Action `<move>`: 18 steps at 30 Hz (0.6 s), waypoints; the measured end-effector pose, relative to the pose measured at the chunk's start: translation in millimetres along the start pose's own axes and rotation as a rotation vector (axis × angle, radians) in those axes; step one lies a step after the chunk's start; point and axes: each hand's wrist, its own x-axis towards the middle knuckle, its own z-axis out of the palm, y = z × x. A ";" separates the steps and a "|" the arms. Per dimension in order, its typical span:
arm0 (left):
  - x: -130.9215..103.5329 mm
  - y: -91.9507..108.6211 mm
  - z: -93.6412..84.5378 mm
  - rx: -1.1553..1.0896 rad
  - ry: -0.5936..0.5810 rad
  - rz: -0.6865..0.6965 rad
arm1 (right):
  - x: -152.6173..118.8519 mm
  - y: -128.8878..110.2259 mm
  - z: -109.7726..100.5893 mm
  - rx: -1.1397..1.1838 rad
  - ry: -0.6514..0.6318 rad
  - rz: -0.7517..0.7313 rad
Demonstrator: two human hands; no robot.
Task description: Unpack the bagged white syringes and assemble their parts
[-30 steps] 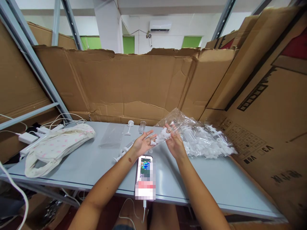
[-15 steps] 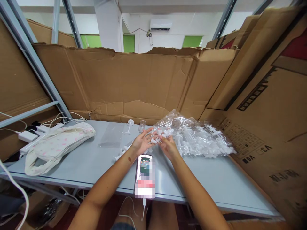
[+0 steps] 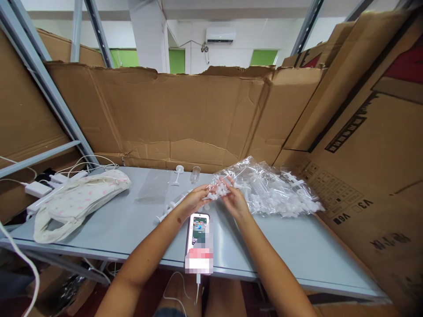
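My left hand (image 3: 195,199) is cupped around several small white plastic pieces (image 3: 216,192) at the mouth of a clear plastic bag. My right hand (image 3: 235,202) meets it from the other side, thumb and fingers closed on the same pieces; the bag's film partly covers the fingertips. The clear bag (image 3: 274,189) lies to the right, bulging with white and clear plastic parts. Beyond my hands, a white plunger-like part (image 3: 178,175) and a clear ribbed cylinder (image 3: 195,174) stand apart. More white parts (image 3: 170,207) lie partly hidden behind my left forearm.
A phone (image 3: 198,237) with a cable lies at the table's front edge below my hands. A flat clear bag (image 3: 152,187) and a white spotted cloth bag (image 3: 84,204) are on the left, beside a power strip (image 3: 61,189). Cardboard walls (image 3: 185,110) enclose the table.
My left fingers were spread open under the pieces and have now curled in around them. The bag's near end has shifted slightly right and down over my fingertips.
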 end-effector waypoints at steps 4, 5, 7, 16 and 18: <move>1.0 0.3 -9.9 0.155 0.060 -0.028 | 4.3 2.2 -6.5 -0.009 0.030 -0.016; 1.9 -0.1 -13.3 0.198 0.058 -0.027 | 5.1 2.4 -7.8 -0.009 0.038 -0.020; 4.4 -2.0 -20.6 0.307 0.033 -0.027 | 6.5 2.4 -9.6 0.015 0.060 -0.025; 9.1 -6.9 -34.6 0.811 0.027 0.053 | 9.2 -0.1 -11.5 0.114 0.191 0.027; 7.4 -3.4 -34.3 0.821 0.024 0.050 | 9.9 -2.4 -13.0 0.113 0.203 0.028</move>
